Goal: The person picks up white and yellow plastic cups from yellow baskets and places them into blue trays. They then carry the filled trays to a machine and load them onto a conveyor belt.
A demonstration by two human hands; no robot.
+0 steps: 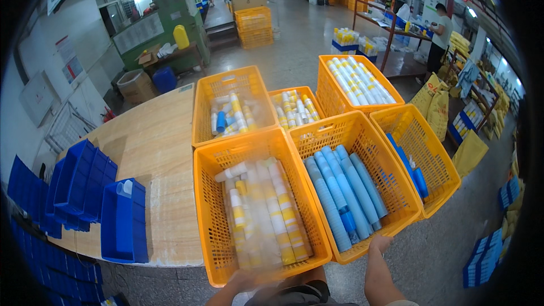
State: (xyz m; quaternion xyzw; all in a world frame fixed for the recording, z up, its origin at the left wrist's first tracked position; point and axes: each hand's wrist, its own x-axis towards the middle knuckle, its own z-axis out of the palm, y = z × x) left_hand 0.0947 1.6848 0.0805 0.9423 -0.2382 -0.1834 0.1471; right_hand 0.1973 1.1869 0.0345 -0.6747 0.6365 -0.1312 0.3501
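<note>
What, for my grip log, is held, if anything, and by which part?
Cannot be told: left hand is at the near rim of the front-left crate, right hand at that of the blue-tube crate.

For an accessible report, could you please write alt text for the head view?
A person's left hand is at the near rim of an orange slotted plastic crate of white and yellow cylinders, the right hand at the near corner of an adjoining orange crate of light blue tubes. More orange crates surround these; blue plastic bins and a pale wooden table are left.
</note>
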